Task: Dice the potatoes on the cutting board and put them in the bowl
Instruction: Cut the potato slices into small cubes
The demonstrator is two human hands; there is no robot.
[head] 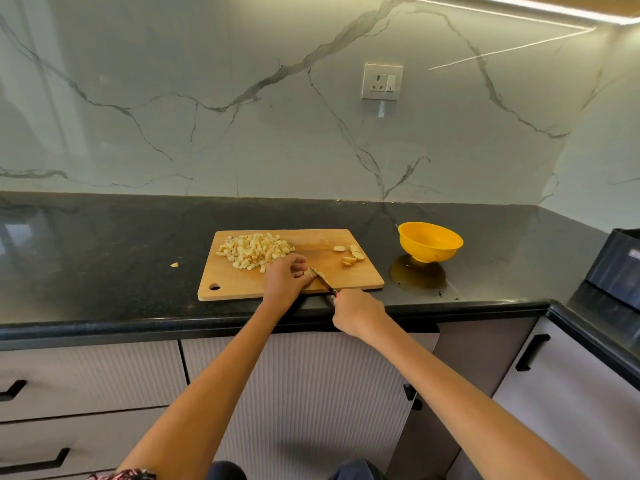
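A wooden cutting board (pixel 242 285) lies on the black counter. A heap of diced potato (pixel 254 251) covers its far left part. Several potato slices (pixel 351 255) lie near its right edge. My left hand (pixel 285 278) holds down a small potato piece (pixel 320 273) at the board's front middle, fingers curled on it. My right hand (pixel 356 311) grips the handle of a knife (pixel 323 279), whose blade rests against that piece. A yellow bowl (pixel 430 241) stands on the counter right of the board, and nothing shows inside it.
One stray potato cube (pixel 175 264) lies on the counter left of the board. A black appliance (pixel 620 263) sits at the far right. A wall socket (pixel 382 81) is on the marble backsplash. Cabinet drawers with black handles run below the counter edge.
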